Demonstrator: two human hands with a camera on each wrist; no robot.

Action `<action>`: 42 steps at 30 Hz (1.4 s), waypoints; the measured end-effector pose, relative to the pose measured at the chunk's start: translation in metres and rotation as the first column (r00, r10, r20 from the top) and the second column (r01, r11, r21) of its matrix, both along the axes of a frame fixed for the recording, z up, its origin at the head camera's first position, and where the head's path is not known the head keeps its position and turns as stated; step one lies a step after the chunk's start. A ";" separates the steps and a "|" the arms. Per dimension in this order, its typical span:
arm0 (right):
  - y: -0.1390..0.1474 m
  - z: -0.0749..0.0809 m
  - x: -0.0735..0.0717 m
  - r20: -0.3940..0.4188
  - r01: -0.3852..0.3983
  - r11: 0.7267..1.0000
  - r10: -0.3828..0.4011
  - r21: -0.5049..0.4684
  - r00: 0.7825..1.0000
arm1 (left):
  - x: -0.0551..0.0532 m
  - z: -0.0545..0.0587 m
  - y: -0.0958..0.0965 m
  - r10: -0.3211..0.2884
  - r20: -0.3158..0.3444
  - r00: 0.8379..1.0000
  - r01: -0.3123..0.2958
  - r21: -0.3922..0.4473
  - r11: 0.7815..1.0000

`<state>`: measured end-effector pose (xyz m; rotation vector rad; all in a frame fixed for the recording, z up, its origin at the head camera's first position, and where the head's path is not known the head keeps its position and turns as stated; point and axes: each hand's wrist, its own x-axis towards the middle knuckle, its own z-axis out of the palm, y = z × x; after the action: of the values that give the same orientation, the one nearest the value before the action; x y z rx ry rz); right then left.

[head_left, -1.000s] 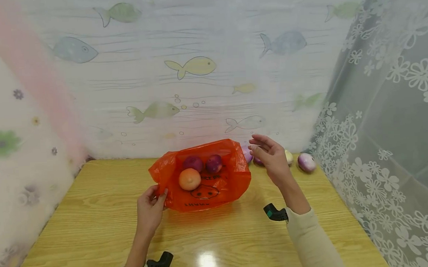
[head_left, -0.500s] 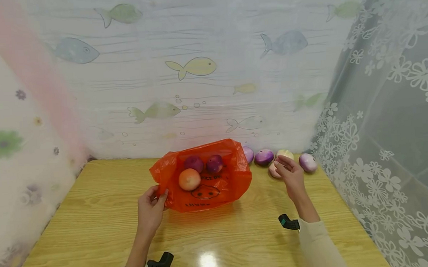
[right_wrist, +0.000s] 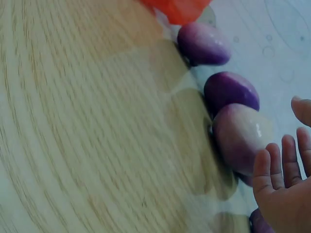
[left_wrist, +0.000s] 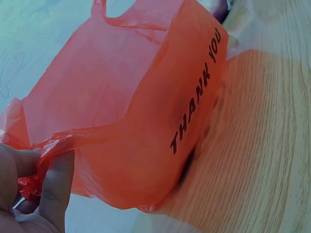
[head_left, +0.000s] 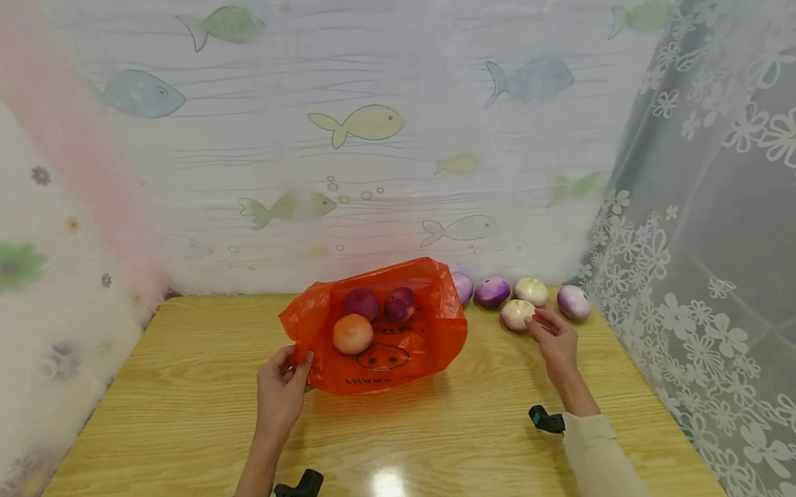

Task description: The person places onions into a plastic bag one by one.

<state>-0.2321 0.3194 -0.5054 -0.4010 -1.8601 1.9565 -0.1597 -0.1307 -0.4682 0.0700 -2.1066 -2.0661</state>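
Note:
My left hand [head_left: 280,393] pinches the left edge of a red plastic bag [head_left: 413,356]; the left wrist view shows its fingers [left_wrist: 57,187] curled round the gathered plastic. The bag's mouth faces me. Inside lie two dark purple bulbs [head_left: 401,304] and a pale orange, onion-like bulb [head_left: 352,334]. On the right, my right hand [head_left: 557,345] has its thumb and fingers apart beside a whitish-purple, onion-like bulb [head_left: 518,315]. In the right wrist view the fingers of that hand [right_wrist: 286,196] are fairly straight at the bulb's edge; whether they touch it I cannot tell.
Further purple-and-white bulbs lie along the back of the wooden table [head_left: 197,409]: a purple one [head_left: 492,293], a cream one [head_left: 531,292], one at the far right [head_left: 573,302] and one partly behind the bag [head_left: 463,286]. A fish-patterned curtain [head_left: 369,205] hangs directly behind.
My right hand has moved from beside the bag rightward and down to the whitish-purple bulb, uncovering the row of bulbs. The left hand and bag have stayed in place.

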 end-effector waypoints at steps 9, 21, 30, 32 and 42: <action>0.013 -0.008 -0.007 0.125 0.004 0.997 -0.014 0.083 0.992 | -0.001 -0.001 0.000 0.009 0.003 1.000 -0.009 -0.008 1.000; 0.015 -0.005 -0.015 0.242 -0.127 0.982 0.091 0.139 0.966 | -0.001 -0.002 -0.001 0.017 0.007 1.000 -0.017 -0.003 1.000; 0.019 -0.009 -0.020 0.268 -0.190 0.969 0.143 0.156 0.953 | -0.001 -0.001 0.000 0.016 0.025 1.000 -0.016 0.009 1.000; 0.020 -0.010 -0.020 0.267 -0.199 0.968 0.153 0.154 0.951 | -0.002 -0.001 0.001 0.011 0.024 1.000 -0.011 0.019 1.000; 0.015 -0.012 -0.020 0.244 -0.204 0.960 0.155 0.192 0.957 | -0.001 -0.002 0.000 0.023 0.008 1.000 -0.023 0.003 1.000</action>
<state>-0.2524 0.3346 -0.5178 -0.4145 -2.3032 1.8577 -0.1602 -0.1307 -0.4701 0.1022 -2.0972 -2.0594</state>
